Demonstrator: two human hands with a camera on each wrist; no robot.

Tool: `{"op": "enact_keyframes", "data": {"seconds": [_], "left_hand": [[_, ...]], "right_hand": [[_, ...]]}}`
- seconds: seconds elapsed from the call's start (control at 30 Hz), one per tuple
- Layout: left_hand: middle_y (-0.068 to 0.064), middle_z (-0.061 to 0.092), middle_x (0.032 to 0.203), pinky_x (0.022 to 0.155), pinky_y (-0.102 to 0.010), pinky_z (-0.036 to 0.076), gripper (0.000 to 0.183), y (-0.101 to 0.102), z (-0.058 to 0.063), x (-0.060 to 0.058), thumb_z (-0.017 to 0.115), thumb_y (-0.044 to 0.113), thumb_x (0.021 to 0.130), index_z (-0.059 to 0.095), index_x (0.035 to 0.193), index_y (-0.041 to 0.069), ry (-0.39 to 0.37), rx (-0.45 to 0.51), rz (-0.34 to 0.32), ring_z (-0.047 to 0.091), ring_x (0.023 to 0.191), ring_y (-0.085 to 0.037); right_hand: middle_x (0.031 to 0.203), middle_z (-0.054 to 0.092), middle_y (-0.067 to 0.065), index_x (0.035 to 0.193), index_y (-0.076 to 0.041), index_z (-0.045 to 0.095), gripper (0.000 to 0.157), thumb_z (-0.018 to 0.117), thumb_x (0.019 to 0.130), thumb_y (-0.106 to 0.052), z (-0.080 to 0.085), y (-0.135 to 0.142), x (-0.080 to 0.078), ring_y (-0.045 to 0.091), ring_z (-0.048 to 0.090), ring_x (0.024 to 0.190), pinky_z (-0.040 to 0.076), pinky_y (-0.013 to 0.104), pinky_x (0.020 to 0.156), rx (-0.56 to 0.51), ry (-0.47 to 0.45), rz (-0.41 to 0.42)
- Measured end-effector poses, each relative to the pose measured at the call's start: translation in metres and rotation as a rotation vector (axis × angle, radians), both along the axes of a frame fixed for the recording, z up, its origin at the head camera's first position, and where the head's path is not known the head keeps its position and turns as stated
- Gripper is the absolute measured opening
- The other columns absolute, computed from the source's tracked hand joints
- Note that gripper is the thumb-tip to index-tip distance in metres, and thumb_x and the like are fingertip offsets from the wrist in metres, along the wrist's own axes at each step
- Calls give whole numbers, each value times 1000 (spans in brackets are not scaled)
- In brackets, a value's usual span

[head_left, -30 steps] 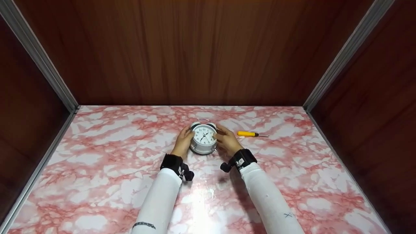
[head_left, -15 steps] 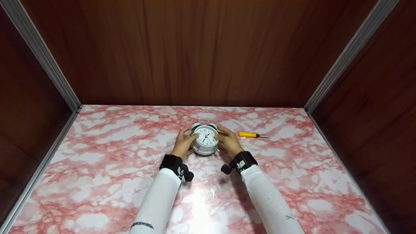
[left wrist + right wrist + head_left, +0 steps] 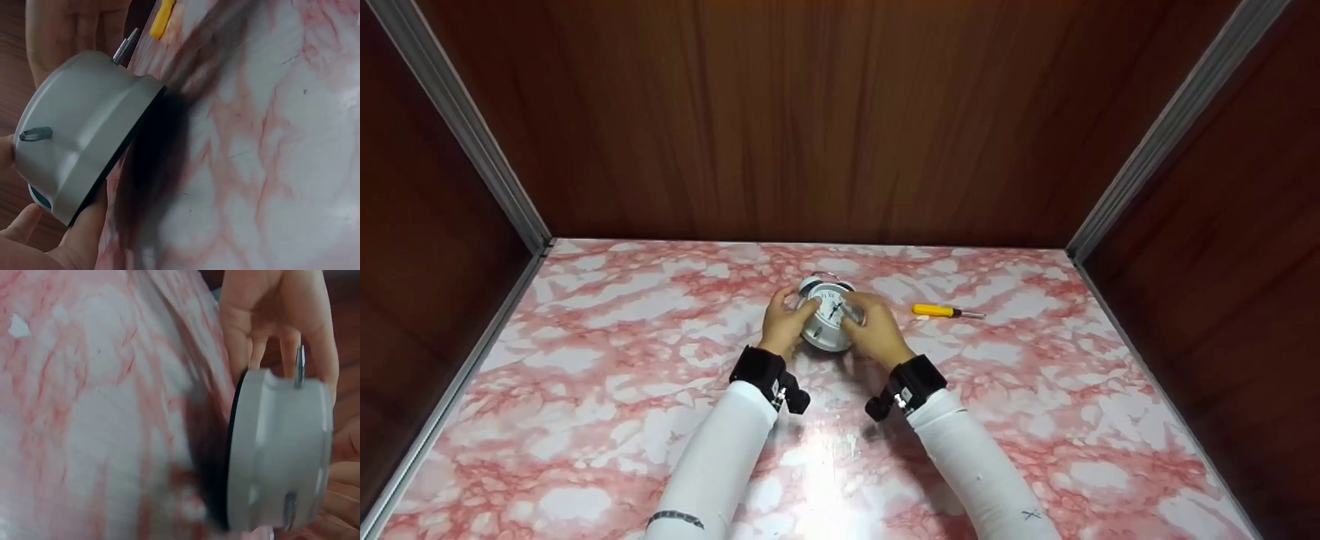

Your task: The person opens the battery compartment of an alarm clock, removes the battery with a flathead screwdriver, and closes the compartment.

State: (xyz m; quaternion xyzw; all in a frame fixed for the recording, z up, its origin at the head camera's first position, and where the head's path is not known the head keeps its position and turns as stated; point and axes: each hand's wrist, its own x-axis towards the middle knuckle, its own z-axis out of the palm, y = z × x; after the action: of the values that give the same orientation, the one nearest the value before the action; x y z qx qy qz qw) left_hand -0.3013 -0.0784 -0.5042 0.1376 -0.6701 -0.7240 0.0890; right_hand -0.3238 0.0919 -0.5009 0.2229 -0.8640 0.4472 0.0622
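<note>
A white twin-bell alarm clock [image 3: 831,306] is held between both hands above the table, tilted with its dial up. My left hand [image 3: 784,324] grips its left side, thumb over the dial's edge and fingertips under the dark back in the left wrist view. On the right side, my right hand [image 3: 879,330] grips the clock, with bent thumb and forefinger lying over the dial's right part. The pale casing [image 3: 281,450] and a metal leg [image 3: 36,134] show in the wrist views. Some right fingers are hidden behind the clock in the head view.
A screwdriver [image 3: 936,310] with a yellow handle lies to the right of the hands, beside a small white scrap [image 3: 922,318]. The red-and-white marbled table [image 3: 600,420] is bounded by brown wood-grain panels [image 3: 810,135] at the back and sides.
My right hand has shifted left, farther over the dial, covering more of it. The clock has turned and moved slightly left, while my left hand keeps its hold.
</note>
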Motion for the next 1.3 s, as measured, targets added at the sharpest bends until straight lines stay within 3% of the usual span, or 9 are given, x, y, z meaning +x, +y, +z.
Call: {"op": "enact_keyframes", "data": {"seconds": [0.13,0.3,0.5,0.63,0.77,0.97,1.07,1.17,1.3], "left_hand": [[-24,50,143,90,-36,56,59,0,2,0,76,14,89,51,140,-1,25,-43,-9,56,115,-34],[-26,47,145,103,-41,51,59,1,2,0,78,16,89,49,137,-1,49,-72,-17,46,132,-41],[-24,51,142,109,-47,43,58,2,-1,2,80,20,89,50,135,2,66,-171,-14,47,132,-42],[-21,55,139,99,-44,51,59,3,-1,2,81,22,88,53,137,4,80,-191,-28,57,119,-37],[-25,53,137,93,-37,55,58,7,0,-1,75,19,93,50,142,0,116,-113,-58,58,116,-36],[-24,42,149,104,-57,48,53,9,-1,2,54,26,105,39,152,5,69,192,-133,46,135,-39],[-21,40,155,111,-58,41,55,8,-5,2,49,28,107,35,154,4,61,313,-160,42,140,-38],[-24,46,150,111,-51,43,51,9,-8,0,49,21,107,39,151,-2,84,302,-155,49,134,-35],[-25,47,148,106,-44,48,45,12,-12,-1,50,11,105,46,148,-3,108,229,-158,54,124,-30]], "right_hand": [[141,56,25,140,4,57,61,68,84,-19,7,-8,8,40,53,130,40,49,113,200,23,72],[151,43,28,149,3,46,86,80,78,-32,8,-16,16,47,50,131,41,53,112,414,109,65],[149,46,28,148,5,44,92,89,75,-31,2,-22,21,43,54,128,48,51,105,470,171,2],[148,47,27,150,2,42,97,91,74,-32,-1,-23,21,43,57,124,52,52,100,485,201,-49],[145,50,27,149,1,44,92,90,74,-26,-4,-23,19,43,60,119,54,53,95,412,223,-126],[129,63,26,146,1,48,85,86,73,-17,-8,-22,17,37,66,106,55,49,92,220,211,-181],[118,69,23,147,-1,50,84,86,73,-16,-7,-20,16,32,67,95,57,46,84,98,158,-192],[114,71,21,144,-1,54,78,87,74,-15,-8,-19,17,30,67,90,57,43,81,-48,90,-204],[119,69,22,140,2,56,73,87,76,-14,-14,-21,18,31,66,97,56,43,87,-207,29,-230]]}}
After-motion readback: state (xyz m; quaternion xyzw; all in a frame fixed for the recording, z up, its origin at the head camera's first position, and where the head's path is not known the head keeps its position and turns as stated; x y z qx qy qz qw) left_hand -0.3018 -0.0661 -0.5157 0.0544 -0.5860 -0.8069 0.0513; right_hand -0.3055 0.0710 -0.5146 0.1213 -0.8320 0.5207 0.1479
